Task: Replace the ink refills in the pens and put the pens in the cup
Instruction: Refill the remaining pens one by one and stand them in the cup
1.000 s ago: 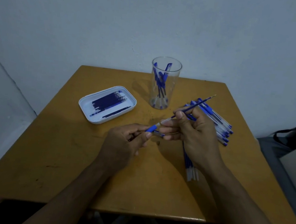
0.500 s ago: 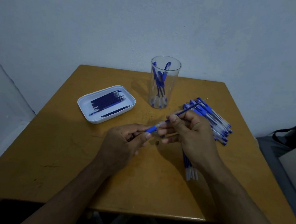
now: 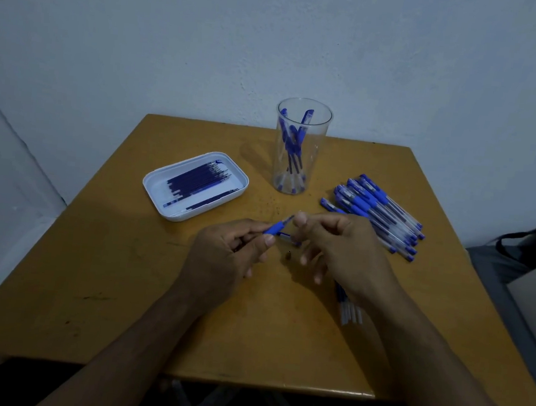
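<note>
A blue-gripped clear plastic pen (image 3: pixel 278 229) is pinched at table centre in the curled fingers of the left hand (image 3: pixel 227 257); its tip end is met by the fingertips of the right hand (image 3: pixel 342 252), though what these pinch cannot be told. Several finished pens are seen standing in the tall clear plastic cup (image 3: pixel 301 147) at 12 o'clock. A pile of blue pens (image 3: pixel 378 213) at 2 o'clock is judged still unprocessed, and dark refills remain in the white rectangular tray (image 3: pixel 196 186) at 10 o'clock.

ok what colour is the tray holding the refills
White; the tray shows clearly in the head view, dark blue refills lying inside.
</note>
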A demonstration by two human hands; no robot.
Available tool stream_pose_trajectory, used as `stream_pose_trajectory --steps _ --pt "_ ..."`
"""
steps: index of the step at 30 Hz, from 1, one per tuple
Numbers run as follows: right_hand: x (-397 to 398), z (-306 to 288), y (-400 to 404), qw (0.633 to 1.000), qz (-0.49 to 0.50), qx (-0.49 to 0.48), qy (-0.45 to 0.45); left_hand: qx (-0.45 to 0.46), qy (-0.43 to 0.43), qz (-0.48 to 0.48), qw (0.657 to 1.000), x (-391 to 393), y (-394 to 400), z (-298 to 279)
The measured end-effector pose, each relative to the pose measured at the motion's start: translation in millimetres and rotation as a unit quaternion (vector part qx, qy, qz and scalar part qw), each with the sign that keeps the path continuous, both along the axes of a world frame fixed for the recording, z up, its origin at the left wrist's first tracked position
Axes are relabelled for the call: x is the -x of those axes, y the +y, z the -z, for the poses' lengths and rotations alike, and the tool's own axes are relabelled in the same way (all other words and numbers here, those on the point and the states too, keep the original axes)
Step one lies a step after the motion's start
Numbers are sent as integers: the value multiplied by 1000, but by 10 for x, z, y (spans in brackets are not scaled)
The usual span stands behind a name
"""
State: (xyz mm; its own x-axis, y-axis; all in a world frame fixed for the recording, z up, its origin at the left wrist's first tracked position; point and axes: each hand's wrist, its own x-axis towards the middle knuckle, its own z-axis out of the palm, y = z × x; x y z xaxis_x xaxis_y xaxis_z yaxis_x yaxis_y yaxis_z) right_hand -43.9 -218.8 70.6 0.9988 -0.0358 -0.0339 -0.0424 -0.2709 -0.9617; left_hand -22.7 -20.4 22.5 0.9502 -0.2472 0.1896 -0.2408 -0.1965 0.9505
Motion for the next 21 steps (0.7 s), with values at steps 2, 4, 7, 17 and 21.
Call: stream_pose_trajectory --steps 2,4,7,17,21 --pt "-17 43 -19 989 14 143 -29 8 10 -10 1000 -9 3 11" --pt "-28 55 1 959 -29 279 -51 11 15 -18 1000 -11 6 6" --pt "-55 99 56 916 -83 390 -42 10 13 -27 999 -21 2 6" --pt "-62 133 23 954 1 294 -67 -3 -5 -6 1000 -7 -1 24" --pt "-36 -12 -54 998 38 -50 -16 -17 -19 17 1000 0 -23 38"
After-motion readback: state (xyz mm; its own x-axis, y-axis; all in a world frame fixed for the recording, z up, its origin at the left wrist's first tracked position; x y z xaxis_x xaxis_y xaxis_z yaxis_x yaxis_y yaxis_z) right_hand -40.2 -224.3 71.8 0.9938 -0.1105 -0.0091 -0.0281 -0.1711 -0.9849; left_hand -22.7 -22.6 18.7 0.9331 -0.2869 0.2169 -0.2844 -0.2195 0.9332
